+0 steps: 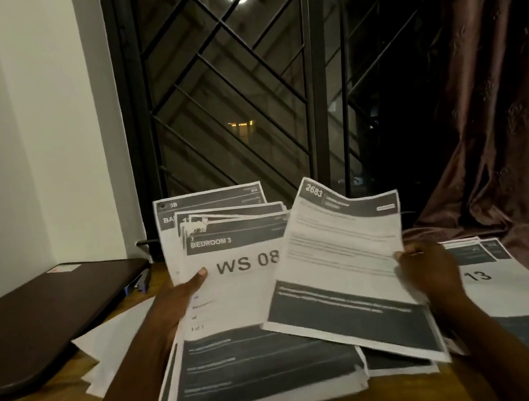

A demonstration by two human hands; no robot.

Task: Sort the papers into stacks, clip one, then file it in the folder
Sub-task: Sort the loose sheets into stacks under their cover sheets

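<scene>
Item: sorting, in progress. My left hand [182, 300] grips the unsorted bundle [234, 300], thumb pressed on its "WS 08" sheet. My right hand [431, 273] pinches the "2683" sheet [343, 257] by its right edge. One stack [504, 293] lies on the table at right; blank-side sheets [119, 347] at left. Dark folder [42, 318] shut, far left. I judge clipping and filing not yet begun.

The scene is dim, lit by indoor light from above and behind the camera. The white wall [23, 126] is brightest; the window [230, 90] is dark, with a glare spot high on the glass. Fine print on the papers [253, 298] is blurred. Wide-angle distortion bends the edges.
</scene>
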